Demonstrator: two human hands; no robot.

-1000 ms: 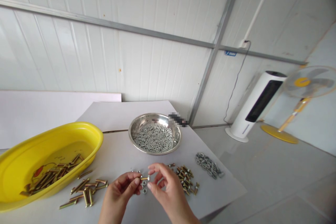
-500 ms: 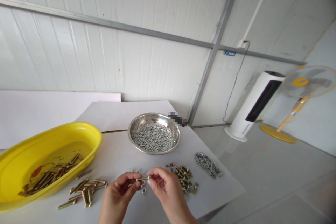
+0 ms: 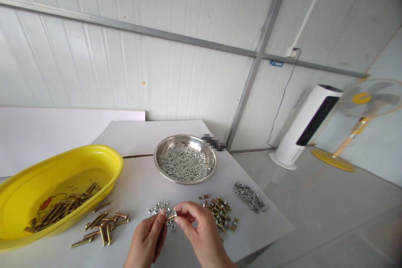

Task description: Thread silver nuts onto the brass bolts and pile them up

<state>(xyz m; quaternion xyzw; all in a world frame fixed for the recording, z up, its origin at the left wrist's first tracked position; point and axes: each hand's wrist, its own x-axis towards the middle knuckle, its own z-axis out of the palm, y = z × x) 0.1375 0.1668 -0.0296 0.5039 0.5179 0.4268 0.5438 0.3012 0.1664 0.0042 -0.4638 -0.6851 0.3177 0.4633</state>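
My left hand (image 3: 146,235) is closed on the left part of a brass-coloured bolt (image 3: 170,218), its thumb on top. At the bolt's right end, my right hand (image 3: 198,225) pinches a silver nut (image 3: 175,214) between thumb and fingertips. Whether the nut is threaded on, I cannot tell. Several loose nuts (image 3: 158,207) lie on the white table (image 3: 138,188) just behind my hands. Right of my right hand is a pile of bolts with nuts on them (image 3: 221,213). Loose bolts (image 3: 103,226) lie to the left of my left hand.
A yellow tub (image 3: 108,163) with bolts inside stands on the left. Behind my hands sits a steel bowl (image 3: 158,167) full of nuts. Washer-like rings (image 3: 248,196) are heaped near the table's right edge. A white tower unit (image 3: 287,144) and a fan (image 3: 334,161) stand beyond.
My left hand has turned over, so its thumb now points up along the bolt. The bolt tilts up to the right, and more of the loose nuts behind show.
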